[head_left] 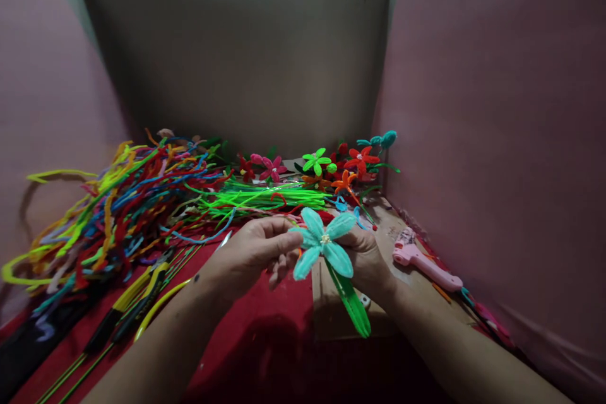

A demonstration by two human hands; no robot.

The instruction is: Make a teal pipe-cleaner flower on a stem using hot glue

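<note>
A turquoise pipe-cleaner flower (338, 226) with a pale beaded centre faces me in the middle of the head view. My left hand (265, 249) pinches its left petal between thumb and forefinger, the other fingers curled below. Behind the flower's right side, my right hand (367, 259) is closed around its back; the petals hide most of these fingers and the stem. A long green pipe-cleaner leaf (350, 300) slants down from beneath the flower, in front of my right wrist.
Loose multicoloured pipe cleaners (127, 202) heap at the left, beside green ones (265, 197). Yellow-and-black pliers (137, 297) lie near my left forearm. Finished flowers (316, 161) stand at the back. A pink glue gun (426, 262) rests on cardboard (386, 227) at right, near the wall.
</note>
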